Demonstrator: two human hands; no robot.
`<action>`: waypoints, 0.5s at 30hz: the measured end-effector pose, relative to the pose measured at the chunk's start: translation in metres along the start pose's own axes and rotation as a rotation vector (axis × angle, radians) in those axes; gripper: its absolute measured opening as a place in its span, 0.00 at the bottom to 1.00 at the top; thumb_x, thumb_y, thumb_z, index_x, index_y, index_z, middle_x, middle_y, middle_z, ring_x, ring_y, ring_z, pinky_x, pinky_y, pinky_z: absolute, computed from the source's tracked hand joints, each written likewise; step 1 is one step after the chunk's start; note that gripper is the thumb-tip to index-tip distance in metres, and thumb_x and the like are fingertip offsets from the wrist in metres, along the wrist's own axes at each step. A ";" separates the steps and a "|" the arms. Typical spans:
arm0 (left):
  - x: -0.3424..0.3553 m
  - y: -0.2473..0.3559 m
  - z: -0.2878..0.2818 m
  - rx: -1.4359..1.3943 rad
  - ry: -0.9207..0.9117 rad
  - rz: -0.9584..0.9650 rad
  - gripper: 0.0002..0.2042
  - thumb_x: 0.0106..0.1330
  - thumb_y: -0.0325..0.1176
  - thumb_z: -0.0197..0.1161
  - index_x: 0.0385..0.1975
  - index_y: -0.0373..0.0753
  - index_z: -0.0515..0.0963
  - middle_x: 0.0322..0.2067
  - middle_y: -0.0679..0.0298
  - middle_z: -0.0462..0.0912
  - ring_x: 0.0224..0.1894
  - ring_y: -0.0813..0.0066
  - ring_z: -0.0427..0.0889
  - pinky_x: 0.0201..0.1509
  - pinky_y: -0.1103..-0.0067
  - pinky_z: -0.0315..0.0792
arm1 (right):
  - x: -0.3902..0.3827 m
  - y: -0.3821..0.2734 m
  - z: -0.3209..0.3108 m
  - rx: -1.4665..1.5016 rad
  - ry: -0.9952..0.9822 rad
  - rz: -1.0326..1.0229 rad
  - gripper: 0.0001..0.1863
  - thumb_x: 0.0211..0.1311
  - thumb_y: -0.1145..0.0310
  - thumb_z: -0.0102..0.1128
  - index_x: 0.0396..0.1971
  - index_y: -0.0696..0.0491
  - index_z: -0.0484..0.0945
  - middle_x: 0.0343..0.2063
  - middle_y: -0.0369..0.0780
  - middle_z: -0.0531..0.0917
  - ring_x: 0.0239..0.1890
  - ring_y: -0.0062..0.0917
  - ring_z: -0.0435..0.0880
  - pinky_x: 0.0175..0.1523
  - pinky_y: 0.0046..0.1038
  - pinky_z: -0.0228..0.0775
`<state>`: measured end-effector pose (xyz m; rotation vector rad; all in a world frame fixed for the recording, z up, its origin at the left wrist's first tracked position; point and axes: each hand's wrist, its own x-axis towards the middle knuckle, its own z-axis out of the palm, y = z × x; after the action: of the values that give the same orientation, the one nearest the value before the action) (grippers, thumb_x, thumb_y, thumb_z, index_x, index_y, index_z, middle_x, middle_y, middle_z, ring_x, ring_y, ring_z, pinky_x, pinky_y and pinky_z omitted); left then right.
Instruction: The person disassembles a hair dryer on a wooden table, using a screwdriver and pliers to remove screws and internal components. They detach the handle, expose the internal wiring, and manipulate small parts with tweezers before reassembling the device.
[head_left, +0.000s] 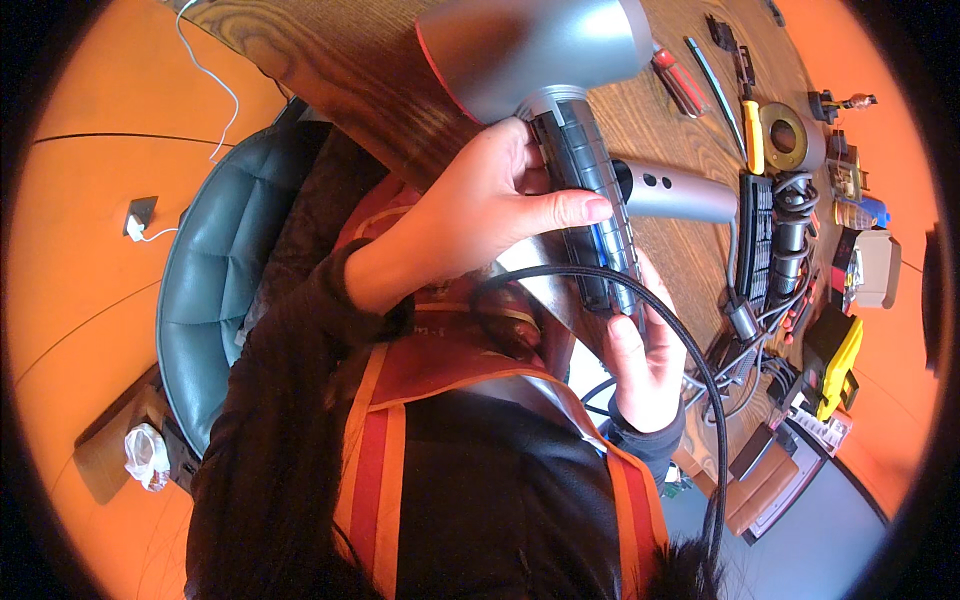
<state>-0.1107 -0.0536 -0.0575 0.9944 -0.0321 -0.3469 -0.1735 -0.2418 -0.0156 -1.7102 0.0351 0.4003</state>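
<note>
A grey hair dryer (545, 50) is held tilted above the table, its wide head at the top. Its handle is bare of outer casing, with a black ribbed inner body (585, 165) showing. My left hand (490, 195) wraps round the upper handle, thumb lying across the front. Lower down, my right hand (645, 365) grips the handle's bottom end between thumb and fingers. A black cord (700, 365) curves past that end. Just behind the handle lies a grey tube with dark buttons (685, 192), partly hidden by the handle.
On the wooden table (350, 60) lie a red screwdriver (680, 82), a yellow-handled tool (753, 138), a brass-coloured ring (785, 133) and tangled grey cables (745, 320). Farther right are an open cardboard box (878, 270) and a yellow-and-black object (838, 365). A green chair (210, 270) stands left.
</note>
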 end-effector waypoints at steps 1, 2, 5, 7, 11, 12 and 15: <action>0.000 0.000 0.000 0.001 -0.007 -0.008 0.22 0.51 0.31 0.67 0.42 0.30 0.65 0.36 0.59 0.76 0.41 0.75 0.76 0.46 0.78 0.71 | 0.000 0.000 0.000 -0.011 -0.003 -0.019 0.28 0.53 0.72 0.52 0.56 0.61 0.61 0.47 0.47 0.74 0.51 0.28 0.71 0.58 0.28 0.57; 0.001 -0.001 -0.001 0.004 -0.012 -0.021 0.23 0.51 0.31 0.67 0.43 0.30 0.65 0.36 0.59 0.76 0.41 0.75 0.76 0.47 0.78 0.71 | -0.001 0.001 0.000 -0.022 -0.006 -0.038 0.28 0.53 0.72 0.52 0.56 0.61 0.61 0.47 0.46 0.75 0.51 0.28 0.72 0.58 0.28 0.58; 0.002 -0.003 -0.003 0.002 -0.036 -0.001 0.24 0.51 0.31 0.67 0.44 0.30 0.64 0.37 0.58 0.76 0.41 0.75 0.76 0.47 0.78 0.71 | -0.003 0.002 0.001 0.000 0.007 0.011 0.29 0.52 0.72 0.53 0.56 0.61 0.61 0.46 0.46 0.75 0.50 0.28 0.73 0.56 0.28 0.59; 0.002 -0.004 -0.004 0.005 -0.050 0.009 0.24 0.51 0.30 0.67 0.44 0.30 0.63 0.37 0.58 0.76 0.41 0.75 0.76 0.46 0.78 0.71 | -0.003 0.002 0.002 -0.021 0.025 -0.001 0.29 0.52 0.72 0.54 0.56 0.60 0.61 0.45 0.46 0.76 0.47 0.27 0.75 0.55 0.28 0.61; 0.001 -0.005 -0.008 0.092 -0.142 0.016 0.21 0.55 0.29 0.62 0.47 0.33 0.64 0.42 0.57 0.75 0.47 0.70 0.74 0.55 0.75 0.65 | 0.000 0.001 0.001 -0.320 0.041 -0.229 0.31 0.50 0.70 0.58 0.57 0.59 0.61 0.45 0.48 0.76 0.42 0.30 0.79 0.50 0.28 0.67; 0.001 -0.005 -0.009 0.029 -0.166 0.041 0.21 0.55 0.30 0.61 0.48 0.33 0.63 0.42 0.55 0.75 0.48 0.68 0.73 0.56 0.74 0.64 | 0.000 -0.001 0.001 -0.408 0.056 -0.276 0.32 0.50 0.70 0.60 0.57 0.59 0.61 0.45 0.49 0.76 0.41 0.31 0.80 0.49 0.28 0.68; -0.001 -0.006 -0.006 -0.199 -0.189 0.058 0.21 0.57 0.33 0.60 0.48 0.34 0.63 0.44 0.52 0.74 0.51 0.61 0.72 0.58 0.69 0.63 | 0.000 -0.004 0.002 -0.695 0.024 -0.345 0.34 0.47 0.68 0.63 0.56 0.59 0.62 0.47 0.51 0.74 0.44 0.37 0.79 0.49 0.29 0.69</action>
<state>-0.1120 -0.0515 -0.0662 0.7599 -0.1941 -0.3819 -0.1728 -0.2391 -0.0122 -2.3502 -0.4209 0.1327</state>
